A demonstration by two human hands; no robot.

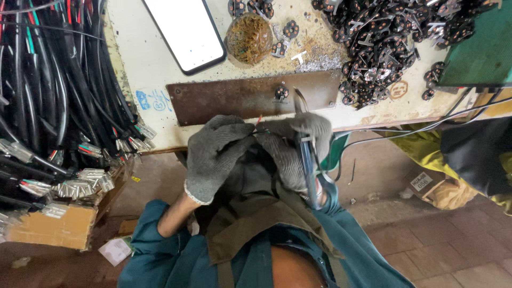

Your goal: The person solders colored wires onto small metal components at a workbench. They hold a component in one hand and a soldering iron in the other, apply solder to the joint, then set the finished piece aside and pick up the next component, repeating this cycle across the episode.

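Note:
Both my hands wear grey knit gloves and meet just below the bench edge. My left hand [213,154] pinches a thin black cable with red and green wire ends [259,126]. My right hand [298,146] grips a slim blue-handled tool [308,170] whose metal tip [300,101] rises toward a small black round part [281,93]. That part sits on a rusty brown metal plate [234,98] on the bench.
A big bundle of black cables with clear connectors [58,106] hangs at left. A phone with a white screen [184,32], a brown wire ball [249,37] and a heap of black round parts [384,42] lie on the bench. Green board [480,48] at right.

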